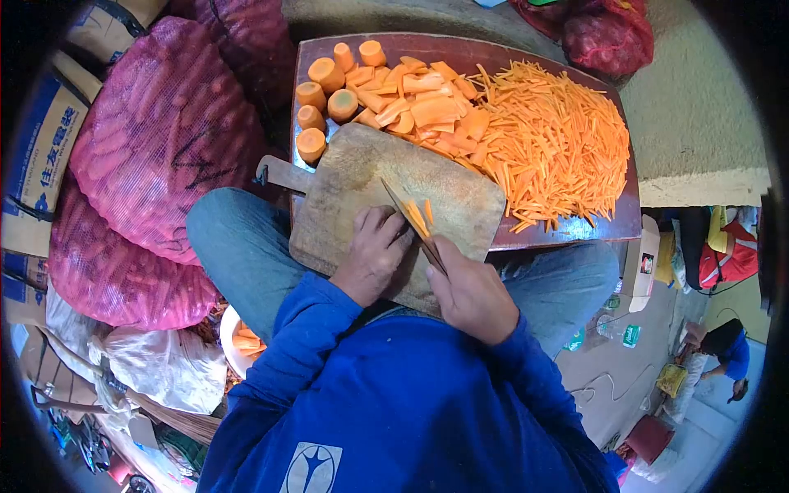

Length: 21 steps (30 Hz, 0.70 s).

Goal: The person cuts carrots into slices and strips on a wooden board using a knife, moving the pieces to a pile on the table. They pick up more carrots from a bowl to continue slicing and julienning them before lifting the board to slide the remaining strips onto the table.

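Observation:
A worn wooden cutting board [345, 177] lies tilted across my lap and the table edge. My right hand [475, 297] is closed round the handle of a knife [401, 204], its blade pointing up and left over the board. Beside the blade, my left hand [380, 251] rests on the board with its fingers curled; anything beneath them is hidden. A few carrot sticks [417, 218] lie against the blade's right side. Beyond the board are carrot slices [431, 107], a big heap of carrot strips [559, 144] and several upright carrot chunks [327, 76].
The dark red table [608, 222] bears the carrots. Red mesh sacks of carrots [164, 140] are stacked at left, near a white bowl [234, 337] holding carrot pieces. A pale handle [283, 174] juts out left of the board. Another person [727, 345] is at far right.

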Motion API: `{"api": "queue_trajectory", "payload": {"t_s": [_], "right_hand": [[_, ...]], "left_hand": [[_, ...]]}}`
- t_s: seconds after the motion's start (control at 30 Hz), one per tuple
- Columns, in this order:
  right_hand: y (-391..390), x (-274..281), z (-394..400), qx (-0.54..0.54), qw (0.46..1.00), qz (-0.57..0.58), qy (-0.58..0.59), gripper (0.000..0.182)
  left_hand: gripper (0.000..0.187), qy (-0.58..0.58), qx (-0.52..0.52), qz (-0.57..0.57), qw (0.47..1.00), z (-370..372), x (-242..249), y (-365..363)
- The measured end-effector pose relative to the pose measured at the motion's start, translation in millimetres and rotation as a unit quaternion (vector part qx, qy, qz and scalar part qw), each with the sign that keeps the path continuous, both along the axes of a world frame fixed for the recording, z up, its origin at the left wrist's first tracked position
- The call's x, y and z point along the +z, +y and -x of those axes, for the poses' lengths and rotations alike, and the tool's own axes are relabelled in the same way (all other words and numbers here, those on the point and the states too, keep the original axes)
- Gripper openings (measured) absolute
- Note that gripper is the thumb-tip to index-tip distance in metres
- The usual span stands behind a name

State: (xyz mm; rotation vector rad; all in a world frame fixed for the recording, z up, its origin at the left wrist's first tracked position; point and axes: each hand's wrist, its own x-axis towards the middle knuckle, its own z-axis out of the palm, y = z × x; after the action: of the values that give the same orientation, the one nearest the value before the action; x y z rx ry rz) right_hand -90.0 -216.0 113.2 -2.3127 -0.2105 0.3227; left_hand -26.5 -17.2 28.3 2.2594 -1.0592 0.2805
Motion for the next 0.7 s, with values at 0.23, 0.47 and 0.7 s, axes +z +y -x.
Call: {"api": "queue_trajectory", "payload": {"t_s": [0.23,0.47,0.7], "right_hand": [[-6,12,13,-0.007,0.999,0.001,0.046,0.034],[3,8,-2,-0.018,1.000,-0.019,0.017,0.034],[6,1,3,-0.015,0.999,-0.005,0.032,0.035]], "left_hand": [[0.041,-0.009,0.006,0.027,1.000,0,-2,-2],[0.038,-0.001,0.008,0.031,0.999,-1,-2,-2],[0.046,-0.024,0.011,0.037,0.999,1,-6,-1]]}}
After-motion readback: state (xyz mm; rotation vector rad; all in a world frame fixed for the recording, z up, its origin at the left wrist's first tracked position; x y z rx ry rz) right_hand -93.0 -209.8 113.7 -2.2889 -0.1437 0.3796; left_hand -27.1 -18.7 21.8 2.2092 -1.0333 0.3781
